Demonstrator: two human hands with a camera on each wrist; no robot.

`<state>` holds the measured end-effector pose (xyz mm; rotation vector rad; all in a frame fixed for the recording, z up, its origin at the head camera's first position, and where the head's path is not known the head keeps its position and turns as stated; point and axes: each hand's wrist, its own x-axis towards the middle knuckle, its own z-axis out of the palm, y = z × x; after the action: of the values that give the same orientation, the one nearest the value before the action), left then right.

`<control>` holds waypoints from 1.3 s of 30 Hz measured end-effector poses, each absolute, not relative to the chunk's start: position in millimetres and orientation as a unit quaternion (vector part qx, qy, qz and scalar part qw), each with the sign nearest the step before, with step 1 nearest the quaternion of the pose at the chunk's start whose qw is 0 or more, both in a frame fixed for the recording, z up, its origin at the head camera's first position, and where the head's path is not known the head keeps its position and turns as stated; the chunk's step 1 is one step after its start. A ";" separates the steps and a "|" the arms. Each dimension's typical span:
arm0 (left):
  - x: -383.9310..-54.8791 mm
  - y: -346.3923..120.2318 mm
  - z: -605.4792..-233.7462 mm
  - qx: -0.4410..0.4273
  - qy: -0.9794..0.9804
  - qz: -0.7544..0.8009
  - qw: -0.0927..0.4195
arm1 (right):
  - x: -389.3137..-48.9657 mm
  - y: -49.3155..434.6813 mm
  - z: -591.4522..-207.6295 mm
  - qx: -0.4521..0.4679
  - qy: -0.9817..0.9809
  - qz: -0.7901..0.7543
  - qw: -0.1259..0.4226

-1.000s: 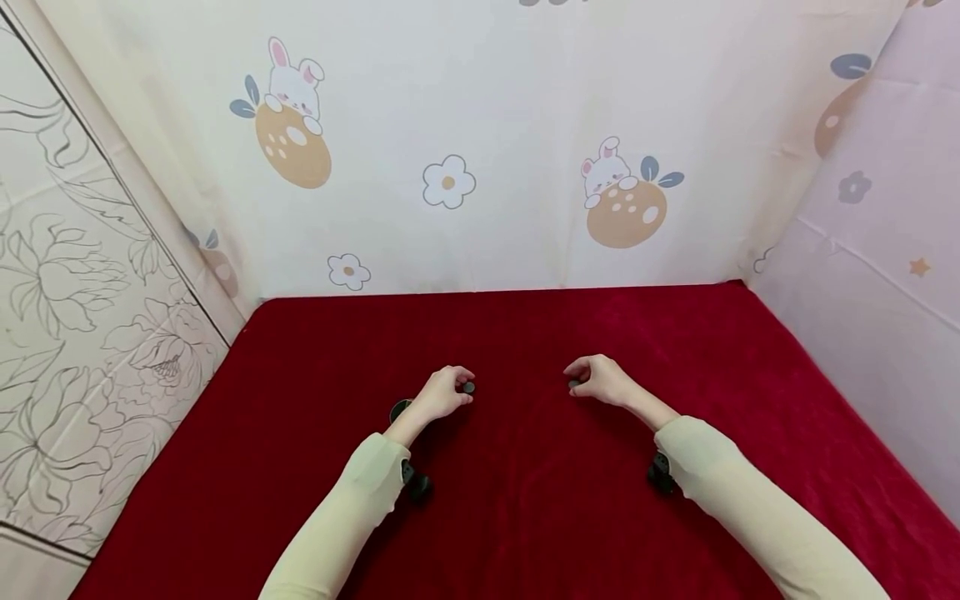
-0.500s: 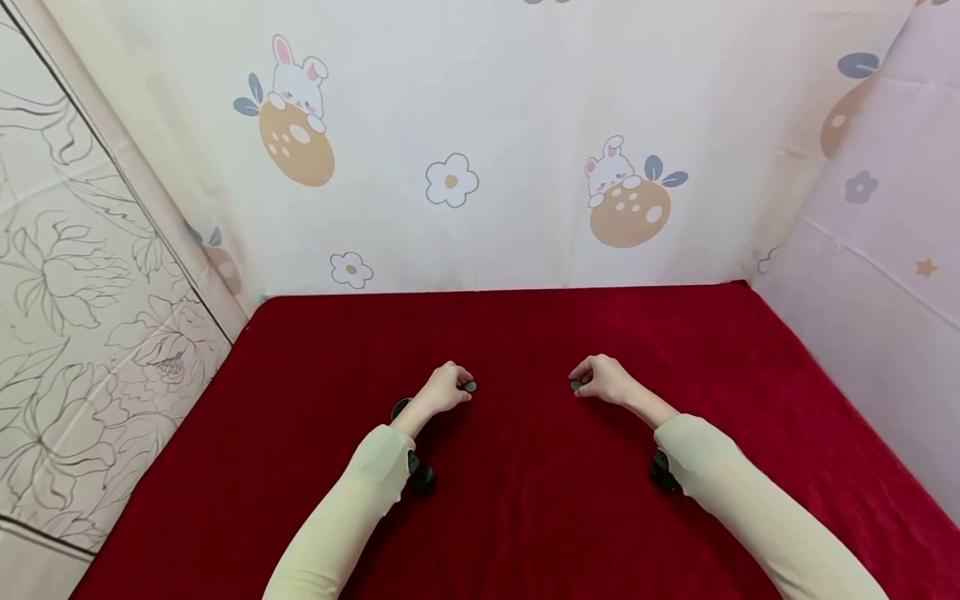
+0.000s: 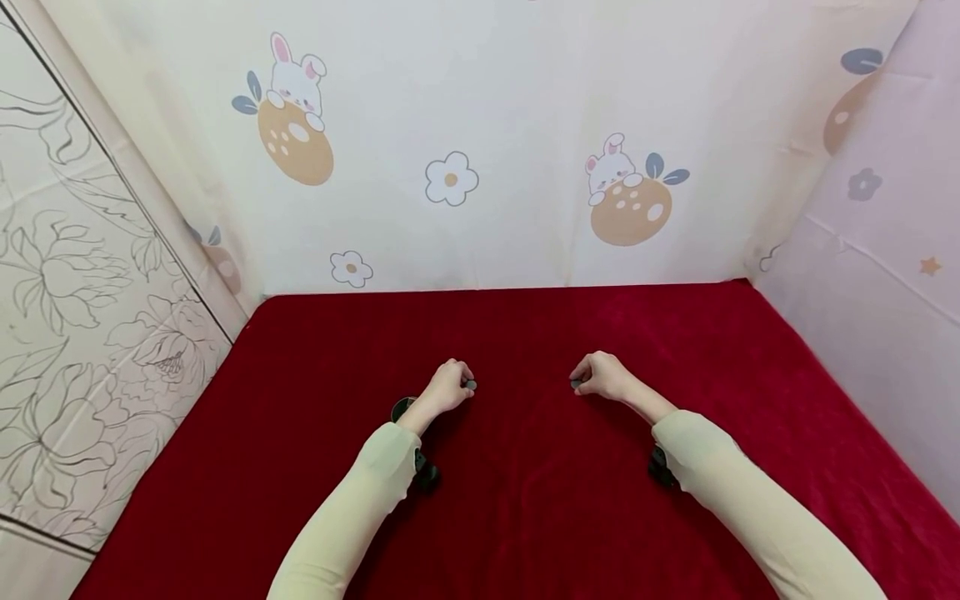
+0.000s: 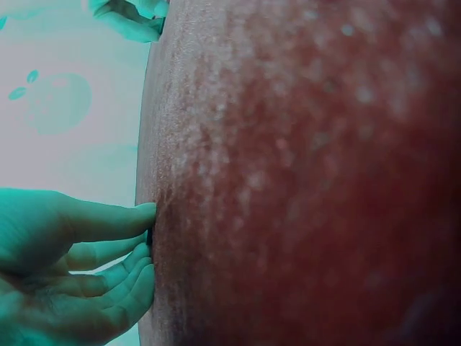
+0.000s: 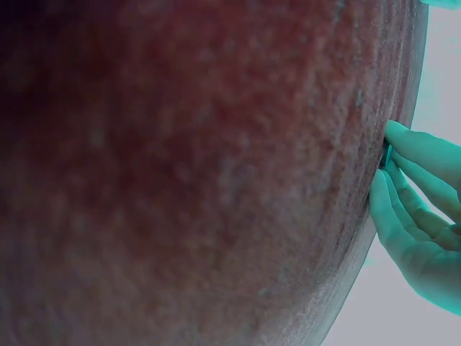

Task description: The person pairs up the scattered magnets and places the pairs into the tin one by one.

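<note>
My left hand (image 3: 450,386) is low over the red cloth, left of the middle, and pinches a small dark grey disc (image 3: 471,385) between thumb and fingers. To the right, my right hand (image 3: 604,377) pinches a similar small dark disc (image 3: 576,384). In the left wrist view, the thumb and fingers of the left hand (image 4: 79,252) meet at the cloth, with a dark sliver of the disc between them. The right wrist view has the right hand (image 5: 421,209) at the cloth, its disc (image 5: 387,156) mostly hidden by the fingers.
A red velvety cloth (image 3: 517,500) covers the table. A dark round thing (image 3: 401,409) shows beside the left wrist, partly hidden by it. Patterned curtains (image 3: 517,100) stand along the back and right side, and a flower-patterned panel (image 3: 97,317) at the left.
The fingers of my left hand have drawn closer together around its disc. My right hand stays almost where it was, with its disc. The head view has shifted slightly.
</note>
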<state>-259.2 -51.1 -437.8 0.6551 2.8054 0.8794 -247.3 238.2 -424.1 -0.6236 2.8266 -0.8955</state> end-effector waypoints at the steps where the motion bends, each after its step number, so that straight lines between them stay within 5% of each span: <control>1: -258.7 -51.1 -437.4 0.216 0.930 0.290 0.065 | -247.6 238.0 -424.2 -0.208 0.931 -0.294 0.055; 39: -251.6 -27.2 -433.6 0.193 0.932 0.296 0.082 | -250.6 205.5 -424.2 -0.233 0.921 -0.304 0.062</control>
<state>-251.6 -27.2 -433.6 0.5756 2.7848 0.8842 -250.6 205.5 -424.2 -0.7058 2.7852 -0.9197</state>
